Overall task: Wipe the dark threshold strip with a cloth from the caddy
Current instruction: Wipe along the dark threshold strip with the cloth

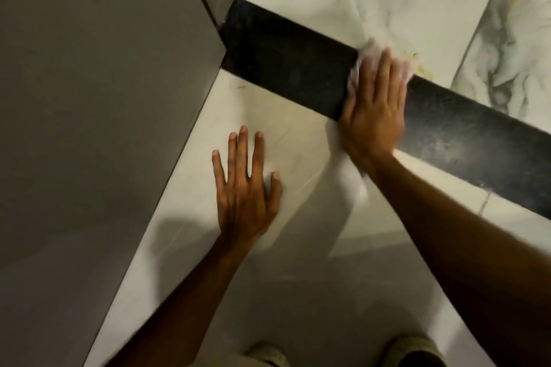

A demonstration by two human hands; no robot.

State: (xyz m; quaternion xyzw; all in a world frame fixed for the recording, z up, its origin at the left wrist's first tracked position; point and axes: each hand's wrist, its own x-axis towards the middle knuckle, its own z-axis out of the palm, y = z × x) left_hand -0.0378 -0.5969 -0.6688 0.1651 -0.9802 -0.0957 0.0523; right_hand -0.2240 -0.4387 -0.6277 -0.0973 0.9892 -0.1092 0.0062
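The dark threshold strip [283, 59] runs diagonally from the wall corner at upper middle down to the right edge, between pale floor tiles. My right hand [372, 110] lies flat across the strip's middle, pressing a white cloth [401, 67] onto it; the cloth shows past my fingertips and along the thumb side, blurred. My left hand [244, 185] rests flat on the near tile with fingers spread and nothing in it. The caddy is not in view.
A grey wall or door panel [98, 98] fills the left side and meets the strip's left end at a corner. Marble-patterned tiles [432, 3] lie beyond the strip. My knees [414, 351] show at the bottom edge.
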